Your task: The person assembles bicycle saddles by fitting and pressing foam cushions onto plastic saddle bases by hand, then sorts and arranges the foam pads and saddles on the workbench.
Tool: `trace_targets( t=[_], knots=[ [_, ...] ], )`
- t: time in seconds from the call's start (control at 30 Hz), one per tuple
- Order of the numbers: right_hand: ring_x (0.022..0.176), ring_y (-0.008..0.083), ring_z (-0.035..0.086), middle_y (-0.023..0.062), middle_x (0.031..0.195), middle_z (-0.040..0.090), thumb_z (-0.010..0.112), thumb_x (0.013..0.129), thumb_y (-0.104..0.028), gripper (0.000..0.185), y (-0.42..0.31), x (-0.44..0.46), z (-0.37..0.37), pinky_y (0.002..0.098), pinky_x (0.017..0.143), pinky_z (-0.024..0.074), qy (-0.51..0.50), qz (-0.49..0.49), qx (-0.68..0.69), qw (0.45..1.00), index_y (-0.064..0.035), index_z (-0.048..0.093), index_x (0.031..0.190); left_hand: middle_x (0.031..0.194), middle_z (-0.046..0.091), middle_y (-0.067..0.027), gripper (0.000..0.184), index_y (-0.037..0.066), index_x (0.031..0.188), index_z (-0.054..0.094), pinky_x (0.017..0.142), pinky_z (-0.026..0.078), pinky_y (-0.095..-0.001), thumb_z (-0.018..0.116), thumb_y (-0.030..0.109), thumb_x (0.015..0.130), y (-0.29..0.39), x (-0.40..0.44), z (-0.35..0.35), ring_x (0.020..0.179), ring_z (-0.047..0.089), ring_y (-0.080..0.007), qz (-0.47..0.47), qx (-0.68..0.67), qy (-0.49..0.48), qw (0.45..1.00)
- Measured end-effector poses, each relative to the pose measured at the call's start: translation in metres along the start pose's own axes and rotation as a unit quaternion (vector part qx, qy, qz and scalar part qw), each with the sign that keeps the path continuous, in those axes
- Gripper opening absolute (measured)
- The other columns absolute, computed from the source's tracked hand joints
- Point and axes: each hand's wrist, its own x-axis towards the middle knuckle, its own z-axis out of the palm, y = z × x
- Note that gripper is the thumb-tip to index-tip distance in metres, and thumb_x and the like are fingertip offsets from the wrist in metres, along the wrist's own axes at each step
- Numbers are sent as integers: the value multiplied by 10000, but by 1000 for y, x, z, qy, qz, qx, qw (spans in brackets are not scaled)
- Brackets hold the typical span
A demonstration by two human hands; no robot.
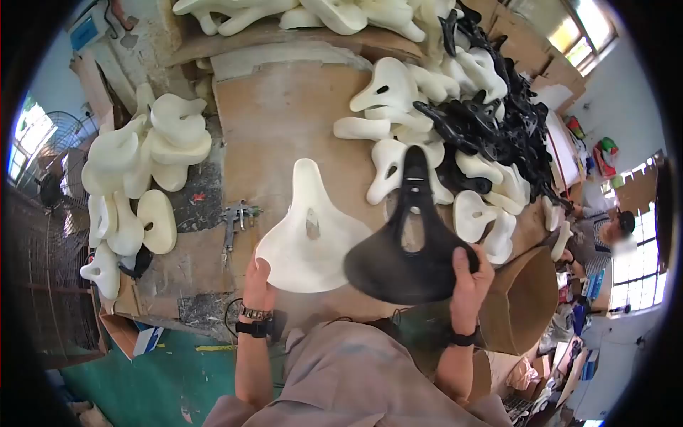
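My left hand (259, 285) grips the wide rear edge of a cream foam bicycle saddle pad (334, 249), its thumb on top and its narrow nose pointing away from me. In my right hand (472, 277) is a black plastic saddle base (384, 263), held by its wide right edge with the thumb on top. Both pieces have a slot in the middle. They are side by side over the cardboard-covered table, and the black base's left edge meets or overlaps the pad's right edge; I cannot tell whether they touch. The fingers under both pieces are hidden.
A spray gun (238, 217) lies left of the pad. Foam pads (128, 156) are heaped at the left, and more lie at the right beside a pile of black bases (491, 128). A brown cardboard drum (523, 302) stands near my right arm. Another person (597, 238) is at far right.
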Motion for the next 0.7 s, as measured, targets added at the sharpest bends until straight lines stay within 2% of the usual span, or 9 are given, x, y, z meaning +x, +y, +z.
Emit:
trace_targets(
  t=[0.07, 0.1, 0.13, 0.17, 0.23, 0.27, 0.37, 0.47, 0.7],
  knots=[
    [917, 115, 581, 38, 987, 667, 680, 936, -107, 169, -8, -7, 19, 256, 857, 456, -19, 26, 33, 999, 34, 666, 1028, 1423, 527, -121, 590, -4, 1462, 400, 1093, 421, -374, 548, 374, 1033, -1, -1, 10, 1291, 529, -229, -19, 13, -16, 1000],
    [951, 128, 590, 56, 1028, 675, 676, 937, -107, 172, -6, -8, 28, 262, 879, 454, -48, 36, 50, 997, 36, 663, 1032, 1428, 523, -119, 560, -3, 1467, 400, 1107, 404, -368, 546, 302, 1020, -3, -2, 20, 1308, 512, -224, -14, 3, -38, 999],
    [986, 148, 599, 75, 1072, 679, 672, 937, -105, 173, -8, -9, 37, 272, 901, 452, -65, 4, 53, 996, 40, 661, 1032, 1433, 519, -117, 539, -3, 1472, 399, 1122, 388, -363, 544, 230, 1007, -5, -2, 26, 1325, 495, -219, -7, -7, -58, 998],
    [1022, 167, 608, 94, 1117, 682, 668, 937, -102, 175, -9, -10, 45, 283, 924, 451, -83, -28, 58, 994, 44, 659, 1032, 1433, 519, -117, 539, -3, 1472, 399, 1122, 388, -363, 544, 230, 1007, -7, -2, 29, 1325, 495, -219, -4, -7, -53, 999],
    [1073, 195, 616, 112, 1178, 678, 659, 939, -97, 170, -4, -11, 54, 298, 966, 445, -100, -35, 60, 993, 46, 657, 1031, 1432, 518, -104, 595, -6, 1482, 396, 1128, 370, -340, 456, 43, 891, -10, 1, 34, 1324, 488, -199, -5, 55, -95, 994],
    [1095, 201, 614, 114, 1197, 674, 656, 940, -94, 168, -2, -11, 58, 304, 985, 439, -94, -35, 55, 993, 45, 659, 1033, 1426, 519, -93, 726, -6, 1475, 413, 1128, 358, -321, 363, -56, 753, -1, -3, 50, 1325, 479, -183, -13, 43, -90, 995],
    [1145, 210, 602, 114, 1235, 663, 647, 944, -97, 171, 0, -11, 60, 313, 1022, 423, -98, -15, 41, 994, 46, 661, 1038, 1420, 523, -92, 744, 0, 1468, 427, 1133, 353, -319, 361, -95, 734, -7, 3, 49, 1326, 478, -184, -3, 95, -94, 991],
    [1139, 203, 602, 112, 1241, 661, 646, 947, -109, 188, 8, -12, 63, 307, 1012, 425, -97, -8, 33, 995, 46, 664, 1053, 1411, 530, -98, 778, 4, 1465, 435, 1134, 349, -316, 356, -115, 701, -7, 4, 57, 1327, 479, -187, -23, 68, -114, 991],
    [1070, 174, 605, 92, 1141, 691, 651, 953, -138, 247, 16, -20, 76, 290, 974, 431, -71, 22, 40, 996, 10, 673, 1149, 1398, 538, -104, 795, 4, 1463, 437, 1125, 357, -317, 368, -114, 680, -8, 4, 67, 1318, 487, -197, -26, 58, -104, 993]
  ],
)
